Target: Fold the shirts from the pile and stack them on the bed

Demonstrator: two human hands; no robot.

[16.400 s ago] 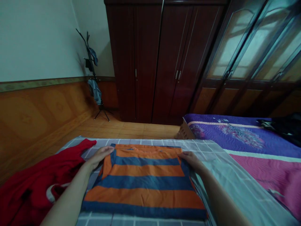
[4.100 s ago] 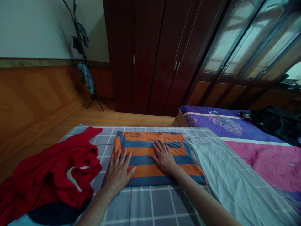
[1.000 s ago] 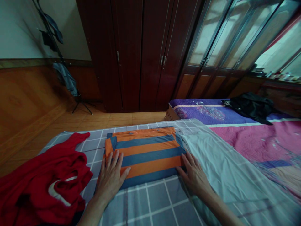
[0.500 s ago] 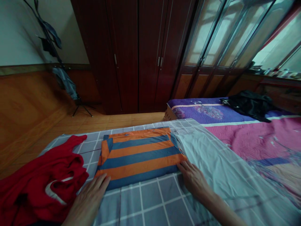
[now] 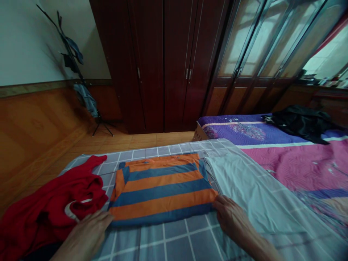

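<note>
Both hands have slid back to the near edge of the folded orange-and-blue striped shirt (image 5: 160, 192). The left hand (image 5: 85, 232) and right hand (image 5: 231, 217) lie flat, fingers loosely together, touching its near corners without pinching, on a grey checked bedsheet (image 5: 176, 243).

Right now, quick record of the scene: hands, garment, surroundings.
item: folded orange-and-blue striped shirt on a grey checked bedsheet
left hand: flat, at the shirt's near-left corner
right hand: flat, at its near-right corner
nearby: red garment to the left; pale grey cloth to the right
</note>
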